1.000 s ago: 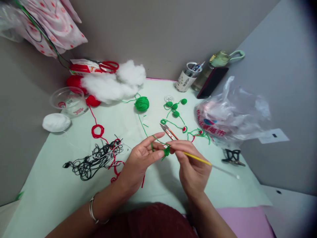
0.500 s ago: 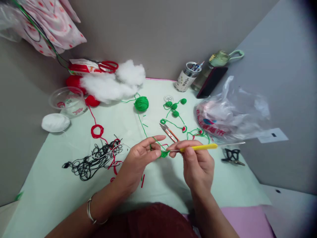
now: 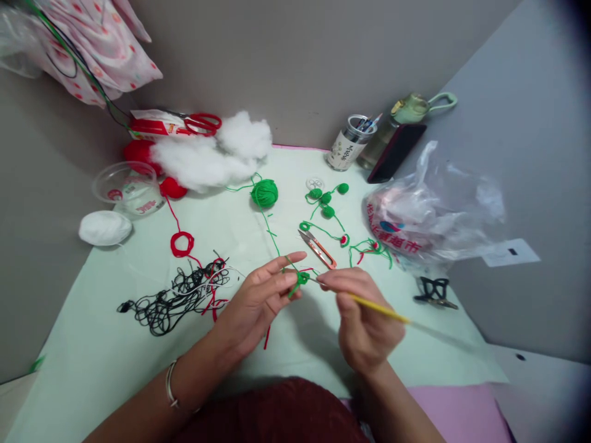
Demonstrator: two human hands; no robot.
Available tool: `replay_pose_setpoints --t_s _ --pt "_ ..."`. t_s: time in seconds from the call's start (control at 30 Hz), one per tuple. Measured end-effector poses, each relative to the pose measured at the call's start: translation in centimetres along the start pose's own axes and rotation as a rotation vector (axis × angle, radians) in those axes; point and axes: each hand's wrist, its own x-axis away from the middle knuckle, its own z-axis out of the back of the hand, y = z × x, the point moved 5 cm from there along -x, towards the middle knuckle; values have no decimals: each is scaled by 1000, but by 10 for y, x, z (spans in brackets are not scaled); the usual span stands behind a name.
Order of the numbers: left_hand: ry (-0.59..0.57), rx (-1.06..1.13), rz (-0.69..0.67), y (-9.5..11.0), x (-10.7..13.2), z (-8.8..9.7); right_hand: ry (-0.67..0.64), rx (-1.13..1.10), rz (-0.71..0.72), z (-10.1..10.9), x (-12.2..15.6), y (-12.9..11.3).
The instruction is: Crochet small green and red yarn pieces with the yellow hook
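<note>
Between thumb and fingers, my left hand [image 3: 263,295] pinches a small green crochet piece [image 3: 302,279], and green yarn runs over its raised index finger. That strand leads back to the green yarn ball [image 3: 265,194]. My right hand [image 3: 369,317] is closed around a crochet hook with a yellow handle [image 3: 378,309]; its metal tip meets the right side of the piece. Just beyond my hands lie orange thread snips [image 3: 318,249]. Small green crocheted balls [image 3: 325,198] with yarn tails rest farther back.
At left are tangled black yarn [image 3: 161,307], a red yarn coil [image 3: 181,244], a white yarn ball [image 3: 105,228], a clear tub [image 3: 124,191] and white stuffing [image 3: 203,163]. On the right stand a pencil can [image 3: 346,144], a phone [image 3: 396,154], a plastic bag [image 3: 429,215] and a black claw clip [image 3: 434,291].
The hook has tilted, its handle end swinging down toward me as my right hand turned. My left hand has shifted its hold, and more of the green piece shows.
</note>
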Motion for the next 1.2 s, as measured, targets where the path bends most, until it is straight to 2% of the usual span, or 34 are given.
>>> replay_pose_setpoints --t_s 0.1,0.2,0.3,0.37,0.43,0.5,0.6,0.7,0.8,0.87,0.97,1.2 --pt "20 -63 -74 5 0 0 56 -265 -199 -2 -5 10" --pt "4 -174 -137 5 0 -2 -14 -279 -221 -9 -8 10" --pt "35 -221 -182 3 0 -1 -39 -174 -161 -11 -5 7" --pt "62 -193 -193 2 -1 1 -52 -29 -62 -12 -1 2" --pt "46 -120 -141 -1 -2 0 -73 120 39 -12 2 -3" --pt "8 -37 -62 -4 -4 -1 -56 142 54 -9 2 -3" --pt "-4 16 -32 -2 -4 0 50 -69 -113 -2 -2 5" --pt "44 -54 -111 3 -2 2 101 -246 -259 -2 -5 12" --pt "102 -162 -238 6 1 1 64 -256 -260 -8 -8 10" --pt "105 -188 -267 5 2 -1 57 -239 -238 -12 -9 9" --pt "92 -195 -257 3 1 -3 80 -259 -252 -13 -8 12" --pt "60 -175 -200 3 1 -5 113 -434 -420 -13 1 27"
